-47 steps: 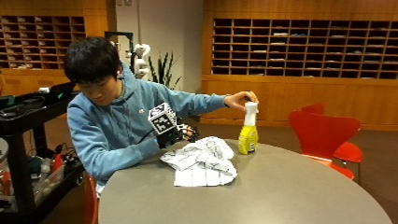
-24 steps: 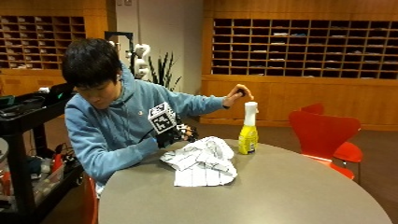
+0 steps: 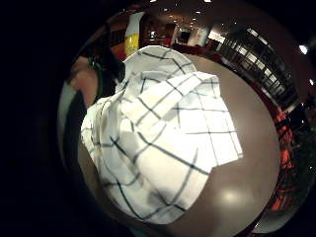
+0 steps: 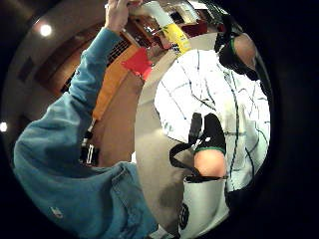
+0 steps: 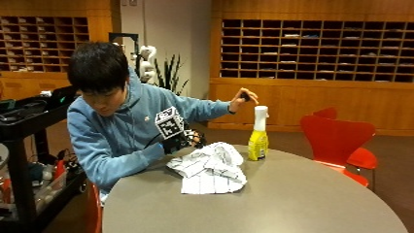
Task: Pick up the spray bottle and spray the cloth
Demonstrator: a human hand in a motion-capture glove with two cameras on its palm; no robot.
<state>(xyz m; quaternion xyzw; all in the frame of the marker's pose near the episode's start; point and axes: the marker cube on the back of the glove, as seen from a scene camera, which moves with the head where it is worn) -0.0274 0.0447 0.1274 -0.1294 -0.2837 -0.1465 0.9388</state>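
A person in a blue hooded sweatshirt (image 5: 123, 131) is sitting at a round grey table (image 5: 291, 204), leaning over a crumpled white cloth (image 5: 208, 167) with dark check lines that is lying on the tabletop in front of them. The gloved right hand (image 5: 181, 141) is resting at the near edge of the cloth, on the side closest to the person's chest; from the outside view its fingers are curling down toward the fabric, but whether they are pinching the cloth or only lying against it I cannot tell. Both palm views are filling with the checked cloth directly beneath the hand, with fingertips (image 4: 239, 55) showing above the fabric. The spray bottle (image 5: 259, 136), yellow in the body with a white neck and top, is standing upright on the table just beyond the cloth, close beside it on the far side from the person. The bare left hand (image 5: 242, 97) is hanging in the air above and a little to the side of the bottle's top, apart from it, with something small and dark between its fingers that is too small to make out. A red chair (image 5: 339, 141) is standing at the far side of the table, and a black cart (image 5: 25, 145) is standing beside the person.
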